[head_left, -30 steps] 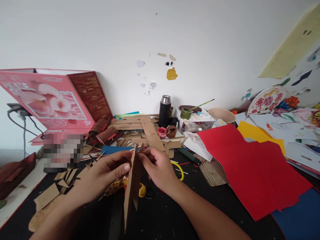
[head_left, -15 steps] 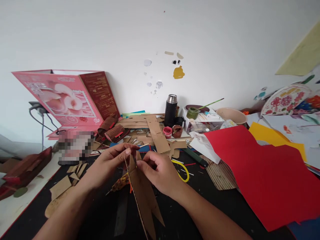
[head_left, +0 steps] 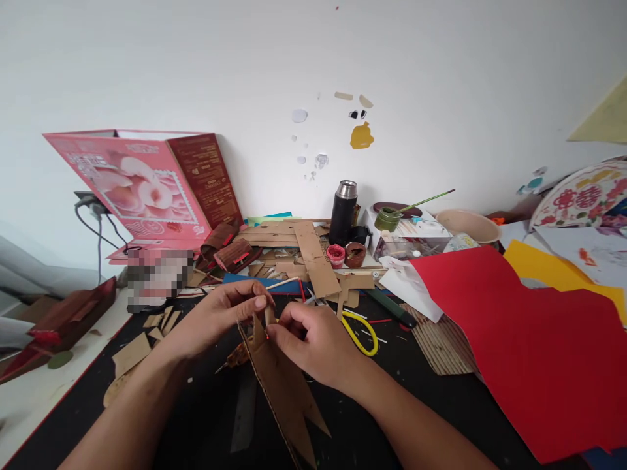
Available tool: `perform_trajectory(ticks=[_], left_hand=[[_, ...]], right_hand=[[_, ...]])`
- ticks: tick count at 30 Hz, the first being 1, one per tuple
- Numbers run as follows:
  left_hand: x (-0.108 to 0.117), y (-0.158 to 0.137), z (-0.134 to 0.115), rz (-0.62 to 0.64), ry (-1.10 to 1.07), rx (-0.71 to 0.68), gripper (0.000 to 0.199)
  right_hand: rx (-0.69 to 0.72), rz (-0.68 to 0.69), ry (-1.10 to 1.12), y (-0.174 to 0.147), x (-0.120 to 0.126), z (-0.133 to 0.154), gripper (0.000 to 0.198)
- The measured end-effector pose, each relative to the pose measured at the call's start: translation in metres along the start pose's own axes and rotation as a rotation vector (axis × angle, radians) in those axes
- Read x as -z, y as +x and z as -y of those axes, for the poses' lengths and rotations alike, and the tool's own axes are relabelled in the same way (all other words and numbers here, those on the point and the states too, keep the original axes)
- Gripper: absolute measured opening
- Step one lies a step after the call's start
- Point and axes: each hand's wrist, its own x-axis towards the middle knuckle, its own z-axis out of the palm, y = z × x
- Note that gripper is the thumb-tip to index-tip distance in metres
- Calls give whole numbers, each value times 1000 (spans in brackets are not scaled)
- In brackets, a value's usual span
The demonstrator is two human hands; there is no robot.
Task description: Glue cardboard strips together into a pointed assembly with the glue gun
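Note:
A folded piece of brown cardboard [head_left: 284, 385] stands on edge between my hands, its lower end pointed and notched. My left hand [head_left: 240, 310] pinches a small cardboard flap at the upper end between thumb and fingers. On the other side my right hand [head_left: 318, 346] is closed at that same end, thumb and forefinger pressed together on the cardboard. Exactly where its fingertips grip is partly hidden. Beneath the cardboard lies a stained glue gun [head_left: 238, 356], mostly covered. Yellow-handled scissors [head_left: 371, 346] rest just right of my right hand.
A large red sheet [head_left: 519, 352] covers the right side. Behind the hands are cardboard scraps [head_left: 313, 258], a black thermos [head_left: 343, 215] and open paint jars [head_left: 336, 256]. A pink box [head_left: 147, 189] stands at back left. A green-handled cutter [head_left: 392, 308] and a ruler [head_left: 243, 418] lie on the black mat.
The whole scene has shifted slightly right in view as the head turned. Both hands keep hold of the cardboard's upper end, with the small flap and the fingers a little repositioned.

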Motion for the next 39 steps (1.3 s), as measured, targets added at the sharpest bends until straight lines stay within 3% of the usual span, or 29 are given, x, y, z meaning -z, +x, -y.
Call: perform_trajectory(ticks=[12, 19, 27, 34, 39], left_hand=[[-2, 1, 4, 34, -83, 3, 39], [-3, 2, 6, -30, -57, 2, 44], [-7, 4, 5, -155, -194, 15, 46], [-6, 8, 7, -216, -363, 58, 47], [-10, 5, 11, -179, -475, 109, 49]], right_hand=[[-24, 21, -7, 0, -1, -1, 28], [-29, 9, -25, 1, -1, -1, 27], [-13, 15, -20, 0, -2, 0, 27], [-58, 24, 153, 1, 1, 0, 32], [-169, 133, 446, 3, 3, -2, 53]])
